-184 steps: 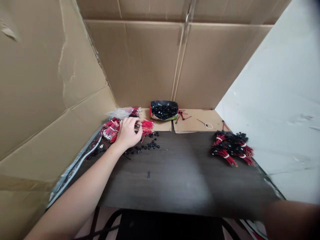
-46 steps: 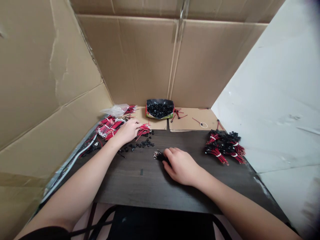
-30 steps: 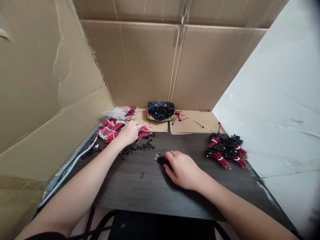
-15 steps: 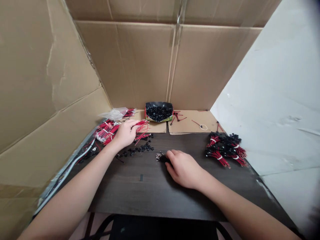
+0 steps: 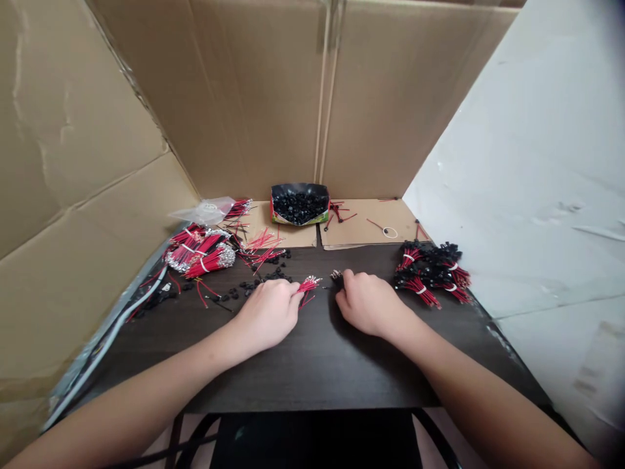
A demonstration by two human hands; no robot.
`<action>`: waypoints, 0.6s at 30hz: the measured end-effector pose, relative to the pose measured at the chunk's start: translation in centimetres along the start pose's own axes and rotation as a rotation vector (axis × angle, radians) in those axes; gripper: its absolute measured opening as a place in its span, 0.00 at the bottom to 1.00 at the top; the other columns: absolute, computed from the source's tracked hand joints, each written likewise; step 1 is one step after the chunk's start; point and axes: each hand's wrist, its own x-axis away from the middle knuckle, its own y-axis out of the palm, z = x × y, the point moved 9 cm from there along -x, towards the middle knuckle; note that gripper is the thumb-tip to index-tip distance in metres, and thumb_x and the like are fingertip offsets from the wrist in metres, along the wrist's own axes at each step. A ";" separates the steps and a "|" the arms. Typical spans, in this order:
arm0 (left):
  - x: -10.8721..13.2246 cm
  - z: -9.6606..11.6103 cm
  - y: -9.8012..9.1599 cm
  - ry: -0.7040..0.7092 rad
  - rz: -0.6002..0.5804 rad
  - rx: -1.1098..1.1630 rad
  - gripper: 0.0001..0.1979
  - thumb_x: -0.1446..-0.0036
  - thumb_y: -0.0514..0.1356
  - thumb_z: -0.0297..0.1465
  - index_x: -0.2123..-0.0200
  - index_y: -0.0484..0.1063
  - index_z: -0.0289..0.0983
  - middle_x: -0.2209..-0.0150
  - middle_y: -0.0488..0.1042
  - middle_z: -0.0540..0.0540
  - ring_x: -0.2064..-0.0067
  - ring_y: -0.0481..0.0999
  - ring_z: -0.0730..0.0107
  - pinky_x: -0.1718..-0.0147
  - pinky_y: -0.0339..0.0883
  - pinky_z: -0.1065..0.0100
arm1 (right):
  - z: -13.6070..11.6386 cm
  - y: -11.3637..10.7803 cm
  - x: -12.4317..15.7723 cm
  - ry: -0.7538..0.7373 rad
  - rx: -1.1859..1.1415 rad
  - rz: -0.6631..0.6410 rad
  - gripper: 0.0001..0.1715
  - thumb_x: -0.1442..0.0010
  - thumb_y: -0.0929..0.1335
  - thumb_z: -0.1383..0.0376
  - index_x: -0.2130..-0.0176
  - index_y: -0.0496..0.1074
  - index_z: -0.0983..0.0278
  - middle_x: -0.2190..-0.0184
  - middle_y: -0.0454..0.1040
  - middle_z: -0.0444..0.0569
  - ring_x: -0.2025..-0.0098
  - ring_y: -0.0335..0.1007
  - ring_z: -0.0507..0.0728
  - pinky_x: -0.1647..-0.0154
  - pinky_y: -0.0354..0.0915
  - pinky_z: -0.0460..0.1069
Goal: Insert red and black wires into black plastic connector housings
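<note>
My left hand (image 5: 274, 312) is closed round a bunch of red wires (image 5: 308, 284), whose light metal tips stick out past the fingers to the right. Facing it, my right hand (image 5: 368, 303) grips a bunch of black wires (image 5: 336, 278), with small metal ends showing on its left side. A narrow gap of dark tabletop (image 5: 317, 352) separates the two bunches. Loose black connector pieces (image 5: 251, 285) lie just behind my left hand. To its left, tied bundles of red wires (image 5: 200, 251) are piled up.
An opened carton (image 5: 300, 205) of small black pieces stands at the back on cardboard sheets. Finished-looking tied bundles with black ends (image 5: 432, 273) lie at the right. A grey cable (image 5: 107, 332) runs along the left edge, and cardboard walls (image 5: 254, 98) enclose the table.
My left hand has come from the wire pile towards the middle, carrying red wires. My right hand stays near the middle, still holding the black wires. The camera view has shifted slightly.
</note>
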 end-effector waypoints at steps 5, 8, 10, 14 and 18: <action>1.1 1.1 0.8 -0.005 -0.077 -0.174 0.19 0.25 0.51 0.35 0.57 0.81 0.38 0.65 0.84 0.38 0.64 0.85 0.50 0.63 0.72 0.58 | 0.1 0.0 0.0 0.018 0.015 -0.021 0.13 0.29 0.62 0.61 0.54 0.71 0.67 0.61 0.82 0.64 0.59 0.84 0.72 0.60 0.70 0.56; 1.4 1.4 0.6 -0.009 -0.072 -0.193 0.14 0.28 0.55 0.36 0.55 0.80 0.39 0.65 0.84 0.39 0.65 0.85 0.50 0.65 0.72 0.59 | 0.2 0.0 0.0 0.026 0.012 -0.041 0.13 0.28 0.62 0.61 0.55 0.71 0.67 0.61 0.82 0.64 0.58 0.84 0.71 0.59 0.71 0.56; 1.4 1.4 0.4 -0.010 -0.065 -0.189 0.11 0.31 0.58 0.37 0.56 0.79 0.40 0.65 0.84 0.40 0.65 0.84 0.49 0.66 0.71 0.58 | 0.2 0.1 0.0 0.029 0.008 -0.055 0.14 0.28 0.62 0.61 0.54 0.71 0.67 0.60 0.82 0.65 0.58 0.84 0.71 0.57 0.71 0.57; 1.4 1.4 0.0 0.005 -0.047 -0.172 0.12 0.34 0.60 0.41 0.60 0.79 0.41 0.64 0.83 0.41 0.64 0.83 0.50 0.64 0.72 0.57 | 0.1 0.2 0.0 0.019 0.017 -0.055 0.14 0.29 0.62 0.61 0.54 0.72 0.66 0.60 0.82 0.65 0.58 0.84 0.71 0.58 0.71 0.57; 1.4 1.5 -0.3 0.019 -0.035 -0.162 0.12 0.35 0.60 0.41 0.60 0.80 0.41 0.63 0.82 0.41 0.64 0.81 0.51 0.65 0.71 0.57 | 0.1 0.2 -0.1 0.017 0.019 -0.047 0.14 0.29 0.62 0.61 0.54 0.72 0.66 0.60 0.82 0.65 0.58 0.83 0.72 0.58 0.71 0.57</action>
